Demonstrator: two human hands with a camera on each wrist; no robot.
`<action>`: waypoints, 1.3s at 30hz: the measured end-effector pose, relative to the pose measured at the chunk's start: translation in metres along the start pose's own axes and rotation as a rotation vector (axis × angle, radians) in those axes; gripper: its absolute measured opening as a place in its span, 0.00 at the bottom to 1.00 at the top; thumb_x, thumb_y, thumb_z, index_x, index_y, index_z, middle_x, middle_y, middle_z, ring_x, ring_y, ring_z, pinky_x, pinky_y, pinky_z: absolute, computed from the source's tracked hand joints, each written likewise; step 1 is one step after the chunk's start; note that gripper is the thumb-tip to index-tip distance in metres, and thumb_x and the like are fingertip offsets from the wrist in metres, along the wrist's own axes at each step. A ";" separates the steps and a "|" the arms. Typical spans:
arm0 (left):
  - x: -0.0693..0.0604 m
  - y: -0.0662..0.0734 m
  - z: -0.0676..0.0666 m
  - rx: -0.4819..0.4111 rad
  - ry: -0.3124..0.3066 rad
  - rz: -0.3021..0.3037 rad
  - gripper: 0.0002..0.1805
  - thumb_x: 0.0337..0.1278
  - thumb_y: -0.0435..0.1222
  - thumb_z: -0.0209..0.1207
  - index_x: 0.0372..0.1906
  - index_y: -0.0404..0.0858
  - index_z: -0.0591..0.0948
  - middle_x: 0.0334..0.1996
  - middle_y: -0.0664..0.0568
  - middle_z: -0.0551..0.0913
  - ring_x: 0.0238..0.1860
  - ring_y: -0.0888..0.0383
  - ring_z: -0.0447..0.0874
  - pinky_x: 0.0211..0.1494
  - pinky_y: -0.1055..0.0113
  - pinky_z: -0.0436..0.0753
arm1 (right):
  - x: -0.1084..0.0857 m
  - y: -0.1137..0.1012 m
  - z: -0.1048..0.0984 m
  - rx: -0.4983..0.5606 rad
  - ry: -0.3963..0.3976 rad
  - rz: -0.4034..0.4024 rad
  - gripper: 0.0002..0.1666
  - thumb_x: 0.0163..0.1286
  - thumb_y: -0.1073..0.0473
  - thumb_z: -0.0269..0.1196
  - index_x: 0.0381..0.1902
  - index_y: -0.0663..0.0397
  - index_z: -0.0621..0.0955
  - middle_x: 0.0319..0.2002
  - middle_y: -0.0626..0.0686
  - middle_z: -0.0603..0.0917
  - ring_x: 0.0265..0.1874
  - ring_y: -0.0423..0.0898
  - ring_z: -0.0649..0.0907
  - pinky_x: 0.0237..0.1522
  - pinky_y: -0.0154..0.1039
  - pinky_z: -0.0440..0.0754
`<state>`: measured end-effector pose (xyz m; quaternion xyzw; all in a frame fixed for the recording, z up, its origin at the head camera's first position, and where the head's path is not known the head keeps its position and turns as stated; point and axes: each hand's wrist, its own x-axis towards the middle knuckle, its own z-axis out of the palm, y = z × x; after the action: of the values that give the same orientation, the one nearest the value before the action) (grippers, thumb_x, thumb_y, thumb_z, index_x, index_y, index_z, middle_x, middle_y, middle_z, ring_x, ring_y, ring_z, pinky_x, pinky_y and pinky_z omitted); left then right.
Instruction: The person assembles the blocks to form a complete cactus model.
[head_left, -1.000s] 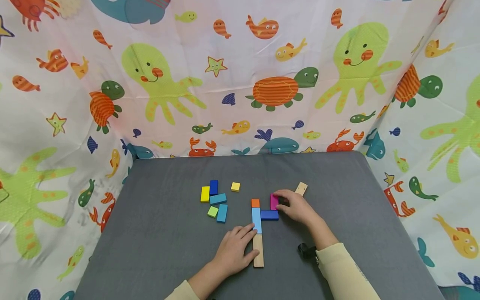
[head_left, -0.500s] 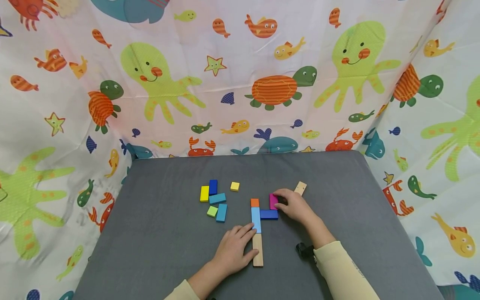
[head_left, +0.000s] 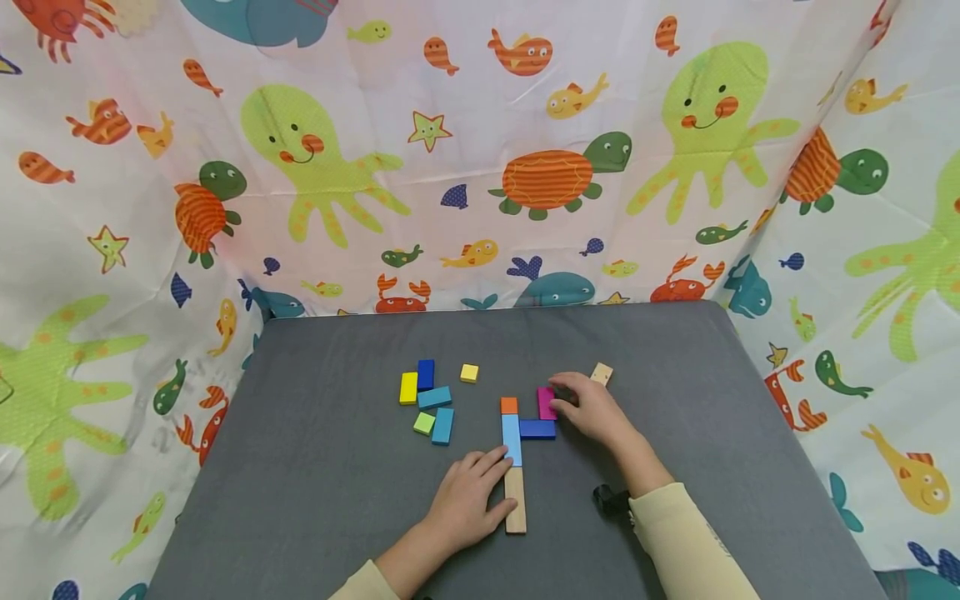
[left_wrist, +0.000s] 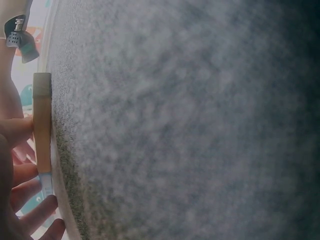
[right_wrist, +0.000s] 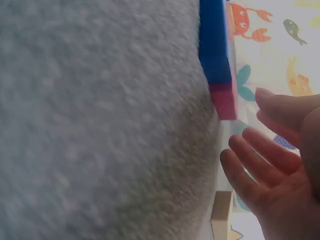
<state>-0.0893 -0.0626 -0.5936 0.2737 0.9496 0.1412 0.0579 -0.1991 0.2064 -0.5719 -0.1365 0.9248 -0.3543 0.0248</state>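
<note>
I see the left hand [head_left: 467, 498] loosely spread, touching a long wooden block [head_left: 516, 507] and light-blue block [head_left: 512, 432]; right hand [head_left: 597, 414] wide, just beside magenta block [head_left: 545, 403]; blue block [head_left: 537, 430] between hands.

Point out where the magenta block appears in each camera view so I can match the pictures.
Head: the magenta block is right of and below centre, by the fingertips of the right hand.
Left wrist: not in this picture.
Right wrist: the magenta block is right of centre, slightly above mid-height, just below the blue block.
Shared landmark: the grey tabletop, seen in all three views.
</note>
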 end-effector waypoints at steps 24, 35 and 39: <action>0.000 0.000 -0.001 0.000 0.003 0.003 0.35 0.65 0.60 0.58 0.73 0.52 0.72 0.74 0.59 0.68 0.65 0.55 0.71 0.63 0.51 0.76 | 0.000 0.032 -0.037 -0.078 0.197 0.155 0.31 0.65 0.60 0.71 0.65 0.61 0.77 0.62 0.67 0.78 0.61 0.65 0.77 0.64 0.63 0.72; 0.000 -0.001 0.000 -0.002 -0.002 0.002 0.35 0.65 0.60 0.58 0.73 0.53 0.72 0.74 0.59 0.68 0.65 0.56 0.71 0.63 0.51 0.76 | 0.001 0.048 -0.038 -0.083 0.162 0.239 0.39 0.64 0.59 0.71 0.70 0.64 0.71 0.68 0.71 0.70 0.67 0.69 0.69 0.68 0.65 0.65; 0.000 -0.001 0.000 -0.011 0.000 0.006 0.35 0.66 0.60 0.58 0.73 0.52 0.72 0.74 0.59 0.68 0.65 0.55 0.71 0.63 0.50 0.76 | 0.002 0.048 -0.039 -0.088 0.120 0.277 0.41 0.65 0.57 0.71 0.71 0.66 0.69 0.68 0.72 0.69 0.68 0.69 0.68 0.68 0.65 0.65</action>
<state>-0.0896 -0.0638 -0.5937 0.2762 0.9480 0.1466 0.0588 -0.2180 0.2652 -0.5746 0.0126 0.9492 -0.3141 0.0122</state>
